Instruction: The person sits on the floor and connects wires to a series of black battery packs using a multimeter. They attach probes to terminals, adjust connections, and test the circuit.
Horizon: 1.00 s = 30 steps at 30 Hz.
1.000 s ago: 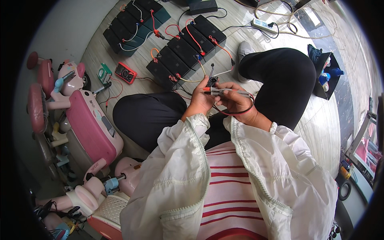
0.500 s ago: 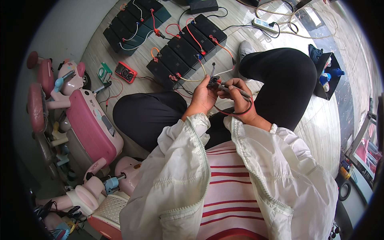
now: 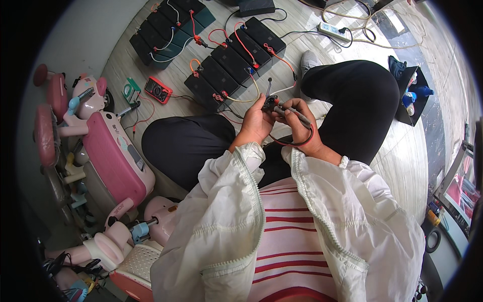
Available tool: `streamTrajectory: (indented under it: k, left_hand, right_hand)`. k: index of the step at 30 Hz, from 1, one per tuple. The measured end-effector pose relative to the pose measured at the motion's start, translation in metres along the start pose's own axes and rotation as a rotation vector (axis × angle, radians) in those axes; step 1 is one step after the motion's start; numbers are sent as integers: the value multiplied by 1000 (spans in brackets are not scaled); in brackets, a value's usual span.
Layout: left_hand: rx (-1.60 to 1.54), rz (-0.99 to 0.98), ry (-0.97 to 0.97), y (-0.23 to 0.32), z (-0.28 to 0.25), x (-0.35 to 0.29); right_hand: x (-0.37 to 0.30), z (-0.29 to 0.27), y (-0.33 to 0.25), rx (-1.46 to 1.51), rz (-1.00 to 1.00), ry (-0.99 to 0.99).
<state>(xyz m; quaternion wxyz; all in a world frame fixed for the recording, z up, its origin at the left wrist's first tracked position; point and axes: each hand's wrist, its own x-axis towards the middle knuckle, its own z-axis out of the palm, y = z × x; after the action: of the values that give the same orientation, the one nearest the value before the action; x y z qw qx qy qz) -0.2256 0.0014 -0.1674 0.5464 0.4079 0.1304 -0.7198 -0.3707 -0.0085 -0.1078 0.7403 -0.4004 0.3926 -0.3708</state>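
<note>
Between my knees, my left hand [image 3: 255, 124] grips a small black connector [image 3: 270, 102] with thumb and fingers. Close against it, my right hand [image 3: 302, 132] holds a pair of pen-like test probes [image 3: 297, 115], their tips pointing at the connector. Whether the tips touch inside it is hidden by my fingers. Red and black leads [image 3: 302, 145] loop below my right hand. Just beyond my hands stands a row of black batteries [image 3: 232, 64] joined by red, orange and white wires. A red multimeter [image 3: 158, 91] lies left of that row.
A second battery block [image 3: 160, 39] sits at the far left, with a black power adapter [image 3: 255, 7] and white power strip [image 3: 333, 31] farther right. Pink ride-on vehicles [image 3: 116, 156] crowd my left. A black box [image 3: 408, 98] with bottles stands beyond my right knee.
My right hand has shifted the probes slightly, and the lead loop below it has dropped a little. My left hand keeps its place with the connector.
</note>
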Motion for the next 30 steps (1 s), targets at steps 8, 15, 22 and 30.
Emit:
streamTrajectory:
  k: [8, 15, 22, 30]
  left_hand:
    - [-6, -2, -24, -1, -8, 4]
    - [-61, -2, -19, -4, -7, 6]
    - [-43, 44, 11, -4, -4, 0]
    - [-70, 24, -52, -5, -10, 5]
  right_hand:
    - [0, 0, 4, -25, -1, 1]
    - [1, 2, 2, -45, -3, 33]
    - [0, 4, 1, -69, 13, 34]
    - [2, 4, 0, -118, 8, 35]
